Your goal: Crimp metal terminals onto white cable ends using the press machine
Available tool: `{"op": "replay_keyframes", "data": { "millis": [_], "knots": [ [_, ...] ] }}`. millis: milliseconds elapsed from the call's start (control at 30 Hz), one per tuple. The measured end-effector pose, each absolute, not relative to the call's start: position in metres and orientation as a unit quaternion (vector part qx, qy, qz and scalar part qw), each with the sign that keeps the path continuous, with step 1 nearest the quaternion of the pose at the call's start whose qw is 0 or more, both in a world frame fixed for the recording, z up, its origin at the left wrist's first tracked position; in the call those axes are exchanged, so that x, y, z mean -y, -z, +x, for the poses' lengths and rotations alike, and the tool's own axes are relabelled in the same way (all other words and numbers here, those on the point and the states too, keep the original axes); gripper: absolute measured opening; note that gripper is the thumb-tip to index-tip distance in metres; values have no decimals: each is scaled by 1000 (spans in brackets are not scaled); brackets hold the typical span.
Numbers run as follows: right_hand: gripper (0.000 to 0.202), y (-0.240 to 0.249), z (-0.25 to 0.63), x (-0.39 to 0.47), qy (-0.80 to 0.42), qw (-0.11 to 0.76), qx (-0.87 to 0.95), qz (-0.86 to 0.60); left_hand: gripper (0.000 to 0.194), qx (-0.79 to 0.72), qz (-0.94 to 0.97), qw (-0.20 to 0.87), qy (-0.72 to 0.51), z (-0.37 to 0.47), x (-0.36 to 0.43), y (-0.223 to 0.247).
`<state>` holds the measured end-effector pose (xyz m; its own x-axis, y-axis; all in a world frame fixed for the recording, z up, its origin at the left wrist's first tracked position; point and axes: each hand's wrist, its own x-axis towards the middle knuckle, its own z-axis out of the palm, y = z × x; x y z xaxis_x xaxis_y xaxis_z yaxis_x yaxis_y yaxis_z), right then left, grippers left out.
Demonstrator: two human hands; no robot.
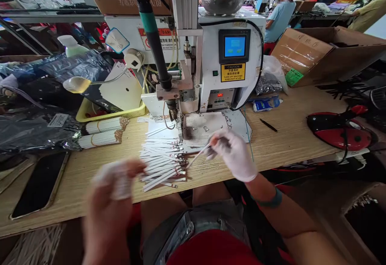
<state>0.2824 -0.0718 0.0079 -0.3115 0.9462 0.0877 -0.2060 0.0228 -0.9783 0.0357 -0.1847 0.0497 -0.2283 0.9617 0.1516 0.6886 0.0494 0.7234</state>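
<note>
My right hand [232, 152], in a white glove, pinches a thin pale stick-like tool [199, 156] that slants down to the left. Its lower tip reaches the right side of a spread of thin white strips [163, 164], whose right ends carry small metallic pieces. To the left of those strips hovers my left hand [113, 184], partly covered in white and smeared by motion, so its fingers cannot be made out. Behind the strips stands a soldering-type machine, its nozzle [172, 110] above a stained plate [205, 126].
Two bundles of white strips [101, 138] lie left, near a yellow basket [129, 114] and a phone [40, 184]. To the right are a black pen [268, 125], a blue tube [265, 104], a red-and-black ladybird-like object [340, 130] and a cardboard box [304, 52]. A co-worker [280, 19] is beyond.
</note>
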Motion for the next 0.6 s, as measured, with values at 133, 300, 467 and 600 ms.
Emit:
{"op": "replay_keyframes", "data": {
  "millis": [133, 300, 467, 600],
  "knots": [
    [19, -4, 254, 63, -613, 406, 601, -314, 28, -586, 711, 263, -286, 52, 114, -31],
    [7, 5, 263, -11, -329, 285, 802, -409, 26, -570, 786, 158, -182, 16, 45, -32],
    [13, 22, 259, -50, -221, 152, 858, -438, 21, -578, 796, 144, -105, -5, 11, -22],
    [12, 21, 250, -43, -220, 174, 854, -437, 19, -574, 791, 165, -132, -7, 4, -15]
  ]
}}
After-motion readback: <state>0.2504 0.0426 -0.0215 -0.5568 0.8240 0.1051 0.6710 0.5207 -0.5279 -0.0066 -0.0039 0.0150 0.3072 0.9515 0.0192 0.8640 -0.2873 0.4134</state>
